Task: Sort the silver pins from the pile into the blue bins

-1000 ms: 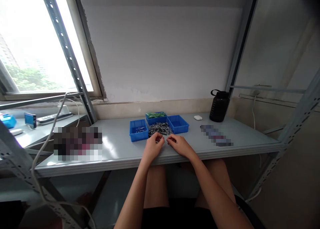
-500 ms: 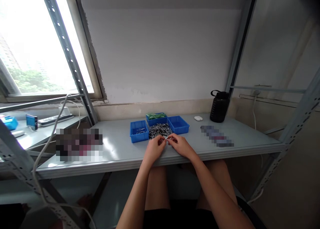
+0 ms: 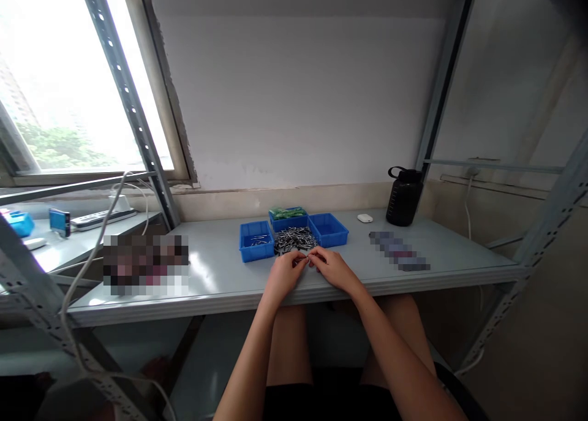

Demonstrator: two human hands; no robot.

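My left hand point(image 3: 285, 273) and my right hand point(image 3: 331, 268) rest on the grey table point(image 3: 220, 274), fingertips meeting in a pinch over a small metal part point(image 3: 308, 260). Both hands are closed on it. Just beyond the fingers lies a pile of small metal parts point(image 3: 294, 239). A blue tray point(image 3: 255, 241) with a few parts sits to the left of the pile, a second blue tray point(image 3: 329, 230) to its right, and a blue tray of green pieces point(image 3: 287, 214) behind it.
A dark bottle point(image 3: 403, 196) and a small white object point(image 3: 364, 217) stand at the back right. Blurred patches lie at left point(image 3: 145, 264) and right point(image 3: 399, 250). Metal rack posts flank the table. A power strip point(image 3: 101, 219) sits on the left shelf.
My hands have drawn together: a second ago they were slightly apart near the pile, now their fingertips meet on one small part. The view shifted slightly.
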